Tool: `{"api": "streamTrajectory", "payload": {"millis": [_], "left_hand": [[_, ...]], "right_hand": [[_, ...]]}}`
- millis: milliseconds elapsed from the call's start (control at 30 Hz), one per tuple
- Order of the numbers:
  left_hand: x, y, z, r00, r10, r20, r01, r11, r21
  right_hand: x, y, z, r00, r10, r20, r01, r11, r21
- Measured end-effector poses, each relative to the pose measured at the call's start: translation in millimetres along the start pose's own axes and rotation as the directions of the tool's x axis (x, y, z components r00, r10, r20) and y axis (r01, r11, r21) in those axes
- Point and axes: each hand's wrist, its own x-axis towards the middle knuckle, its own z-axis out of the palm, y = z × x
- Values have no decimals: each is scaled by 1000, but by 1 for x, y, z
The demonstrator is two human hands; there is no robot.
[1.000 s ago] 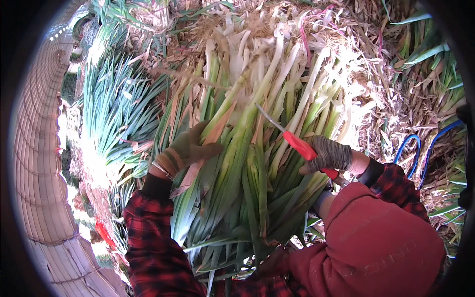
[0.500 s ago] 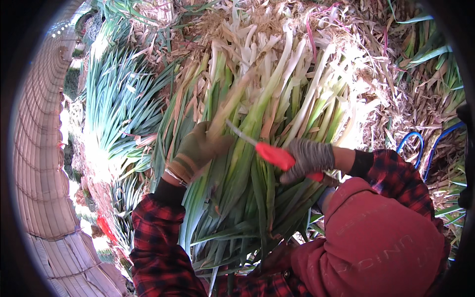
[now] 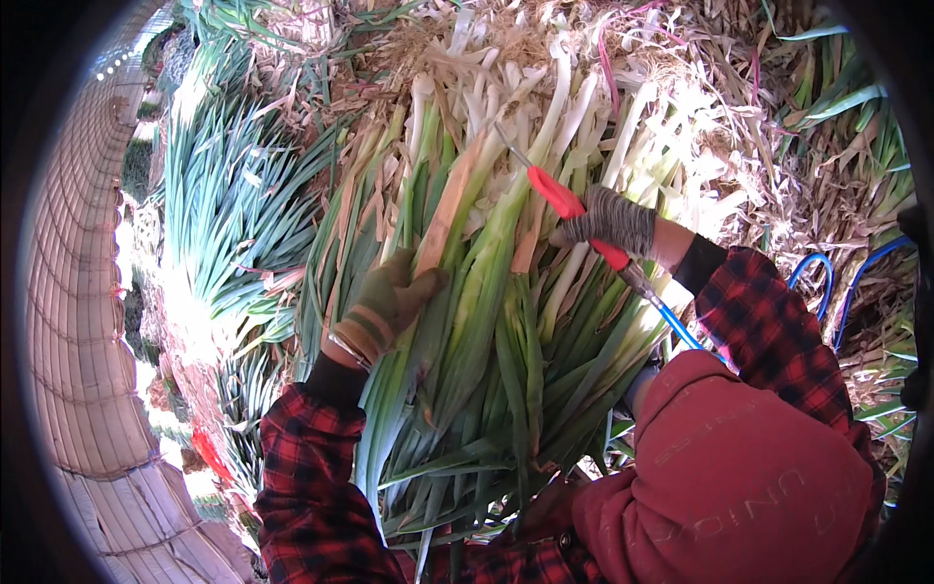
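Observation:
A wide bundle of long green onions lies before me, white root ends at the far side and green leaves toward me. My left hand, in a brownish-green glove, is closed around a green onion with a dry tan outer leaf at the bundle's left part. In a grey knit glove, my right hand grips a red air blow gun. Its thin metal nozzle points up and left, over the pale stems. A blue hose runs from the gun's lower end toward my sleeve.
More green onions are heaped at the left. Dry husks cover the far and right ground. Blue tubing loops at the right, and a pale slatted cover curves along the left edge. A red hood hides the lower right.
My right hand has raised the blow gun away from me, bringing its nozzle up toward the white stems and the blue hose into sight. My left hand has shifted slightly, and the dry leaf shows sharper.

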Motion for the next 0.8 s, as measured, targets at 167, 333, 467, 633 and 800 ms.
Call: {"api": "streamTrajectory", "payload": {"millis": [167, 333, 467, 633, 800], "left_hand": [[-5, 13, 2, 999, 43, 16, -44, 998, 42], [-3, 7, 5, 1000, 9, -9, -8, 999, 44], [-1, -5, 5, 1000, 4, -23, -2, 997, 73], [-2, 11, 8, 999, 48, 1, -48, 999, -9], [-2, 3, 10, 999, 13, 31, -10, 994, -105]], "right_hand": [[7, -13, -16, 991, 123, -52, -115, 984, 133], [-5, -3, -7, 1000, 14, -2, -14, 990, 140], [-1, 3, 2, 998, 43, 41, -46, 996, 77], [29, 6, -33, 991, 126, -43, -117, 977, 181], [58, 8, -53, 983, 166, -82, -137, 950, 282]]}}
